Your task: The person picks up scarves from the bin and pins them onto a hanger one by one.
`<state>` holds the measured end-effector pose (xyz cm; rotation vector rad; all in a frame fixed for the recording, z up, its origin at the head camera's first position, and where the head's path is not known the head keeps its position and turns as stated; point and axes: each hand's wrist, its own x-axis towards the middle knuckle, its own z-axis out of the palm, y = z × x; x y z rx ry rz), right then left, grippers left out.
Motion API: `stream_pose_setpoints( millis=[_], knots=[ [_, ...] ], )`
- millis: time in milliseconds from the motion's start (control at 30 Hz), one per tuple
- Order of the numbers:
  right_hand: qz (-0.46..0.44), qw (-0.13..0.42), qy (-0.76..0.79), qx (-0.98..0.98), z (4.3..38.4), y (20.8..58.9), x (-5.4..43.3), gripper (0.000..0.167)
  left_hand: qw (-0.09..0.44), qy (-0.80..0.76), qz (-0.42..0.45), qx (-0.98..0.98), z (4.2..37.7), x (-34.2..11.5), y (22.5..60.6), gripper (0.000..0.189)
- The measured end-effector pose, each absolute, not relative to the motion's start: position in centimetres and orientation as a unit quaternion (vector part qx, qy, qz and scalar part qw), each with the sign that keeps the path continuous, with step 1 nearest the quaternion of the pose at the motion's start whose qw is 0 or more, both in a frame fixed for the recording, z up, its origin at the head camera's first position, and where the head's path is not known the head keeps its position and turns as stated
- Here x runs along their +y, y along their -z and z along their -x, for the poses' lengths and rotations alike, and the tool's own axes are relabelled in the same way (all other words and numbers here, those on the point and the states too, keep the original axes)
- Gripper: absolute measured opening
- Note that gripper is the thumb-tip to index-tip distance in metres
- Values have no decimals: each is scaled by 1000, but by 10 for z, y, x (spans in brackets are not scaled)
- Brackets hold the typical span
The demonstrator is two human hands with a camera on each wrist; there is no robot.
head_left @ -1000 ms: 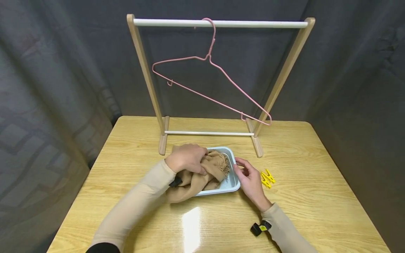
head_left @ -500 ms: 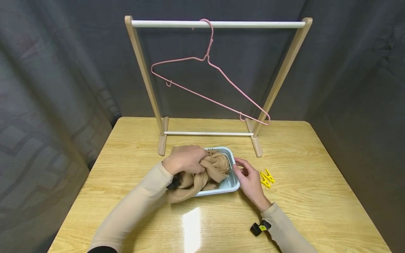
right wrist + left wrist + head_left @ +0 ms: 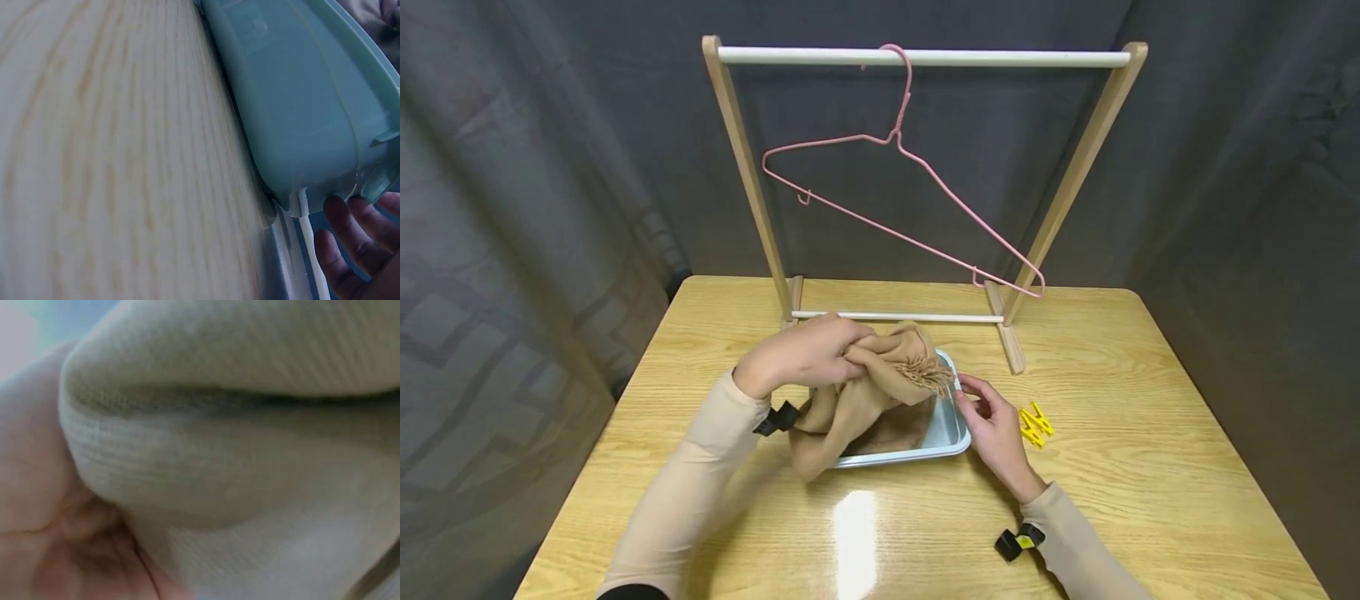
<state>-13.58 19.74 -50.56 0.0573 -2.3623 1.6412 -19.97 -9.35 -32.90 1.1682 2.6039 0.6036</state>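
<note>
A tan scarf with a fringed end (image 3: 861, 408) is bunched up, part of it in a light blue plastic basin (image 3: 951, 433) and part over the basin's left side. My left hand (image 3: 808, 354) grips a fold of the scarf above the basin. In the left wrist view the woven scarf (image 3: 237, 462) fills most of the picture, against the palm (image 3: 37, 487). My right hand (image 3: 996, 429) holds the basin's right end, thumb at the rim. The right wrist view has its fingertips (image 3: 359, 212) at the basin's outer wall (image 3: 294, 106).
Two yellow clothespins (image 3: 1035, 425) lie right of my right hand. Behind the basin stands a wooden rack with a white top rail (image 3: 1000, 58). A pink hanger (image 3: 958, 200) hangs tilted from that rail. Grey curtains (image 3: 535, 208) surround the wooden table (image 3: 1112, 417).
My left hand has moved up and a little left, lifting a fold of the scarf. The fringed end has risen toward the basin's far rim. My right hand stays at the basin.
</note>
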Motion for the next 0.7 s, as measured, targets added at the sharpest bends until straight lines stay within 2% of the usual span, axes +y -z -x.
stream_pose_setpoints(
  millis=[233, 400, 500, 700],
  knots=[
    [-25, 128, -575, -808, 136, 506, 199, 30, 132, -214, -363, 898, 206, -111, 297, 8],
    [-26, 129, -576, -807, 137, 506, 199, 29, 139, -188, -337, 912, 206, -111, 301, 11],
    [-29, 130, -575, -807, 137, 506, 199, 29, 124, -181, -335, 916, 205, -107, 314, 18],
    [-33, 134, -572, -809, 135, 507, 200, 29, 56, -222, -344, 911, 202, -104, 336, 36]
  ],
)
